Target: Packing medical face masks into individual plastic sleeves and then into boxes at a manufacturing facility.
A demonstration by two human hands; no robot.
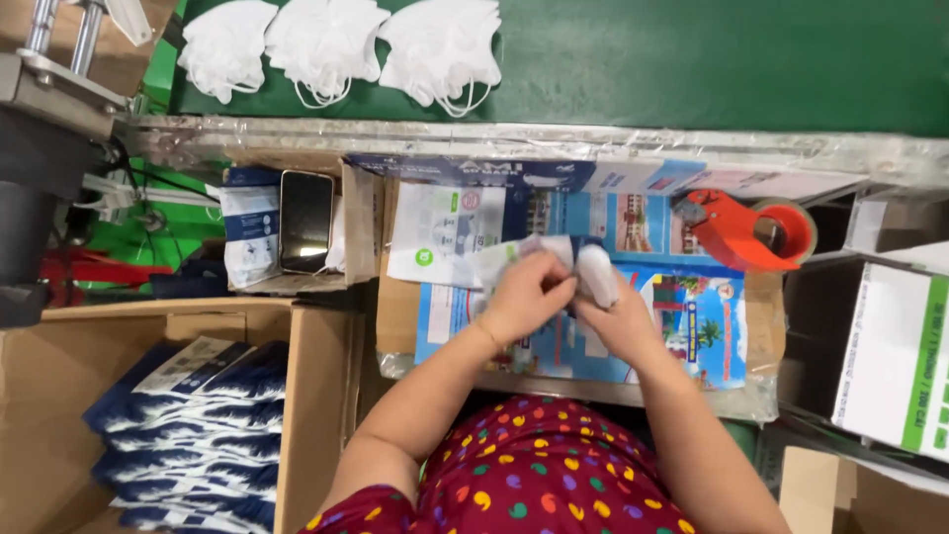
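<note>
Hands, left (522, 294) and right (611, 314), each grip one white mask (596, 272) between them (above a printed sheet (707, 326)).

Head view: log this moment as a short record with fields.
left hand: left hand grips a clear pouch together with the right
right hand: right hand pushes a white mask at the pouch
work surface: printed sheet under plastic film
belt: three white masks on the green belt
right of hands: orange tape dispenser
left of hands: dark phone in a small box
lower left: carton of blue packets
</note>
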